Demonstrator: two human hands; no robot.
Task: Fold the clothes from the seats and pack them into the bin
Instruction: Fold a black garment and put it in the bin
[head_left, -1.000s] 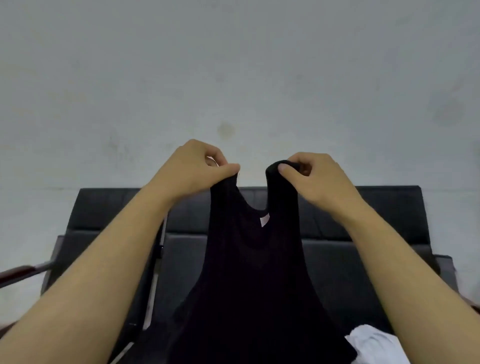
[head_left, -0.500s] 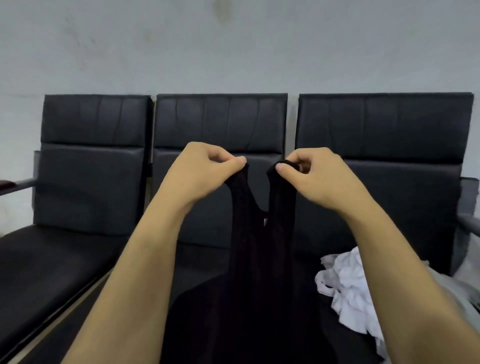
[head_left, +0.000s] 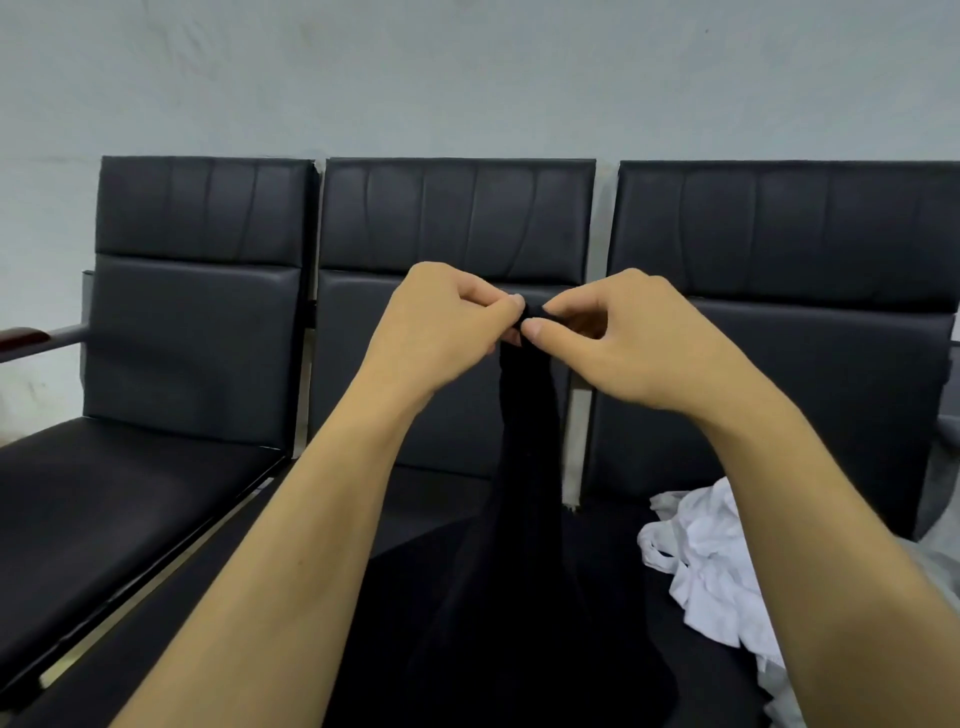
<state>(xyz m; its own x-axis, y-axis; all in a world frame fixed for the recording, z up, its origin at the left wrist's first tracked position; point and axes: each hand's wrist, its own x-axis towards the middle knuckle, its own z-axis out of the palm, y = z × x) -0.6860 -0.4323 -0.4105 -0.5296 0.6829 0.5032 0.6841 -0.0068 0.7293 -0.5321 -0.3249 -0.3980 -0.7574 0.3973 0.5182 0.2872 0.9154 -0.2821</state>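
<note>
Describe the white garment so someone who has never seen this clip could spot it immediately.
Start at the row of three black seats against the pale wall. On the rightmost seat's cushion, beside the right forearm, lies a crumpled white garment. It is the only bright white cloth: the black garment hangs pinched between both hands, and a grey piece lies past it.
</note>
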